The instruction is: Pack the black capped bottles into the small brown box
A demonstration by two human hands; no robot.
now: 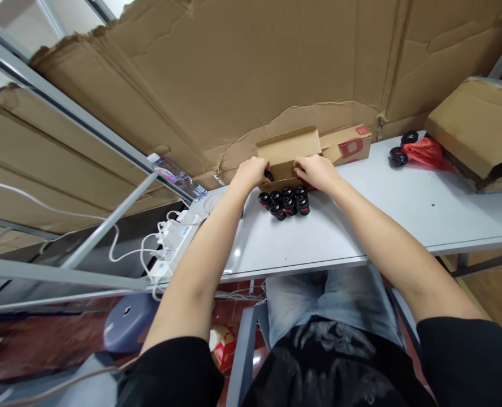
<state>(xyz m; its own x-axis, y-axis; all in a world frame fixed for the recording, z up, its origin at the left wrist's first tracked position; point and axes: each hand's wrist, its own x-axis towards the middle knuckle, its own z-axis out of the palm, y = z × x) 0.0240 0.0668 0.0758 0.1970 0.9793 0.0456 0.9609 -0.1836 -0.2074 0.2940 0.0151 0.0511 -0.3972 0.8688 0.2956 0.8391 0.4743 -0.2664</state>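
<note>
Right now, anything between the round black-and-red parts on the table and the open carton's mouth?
Yes: the near wall of the carton rises just behind the round black-and-red parts. The left hand and right hand rest on its rim, covering both sides of the opening; the stretch between them looks open.

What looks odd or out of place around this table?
The large cardboard sheet behind the white table is ragged and torn along its lower edge. The battered cardboard box at the table's far right also sits tilted rather than square.
</note>
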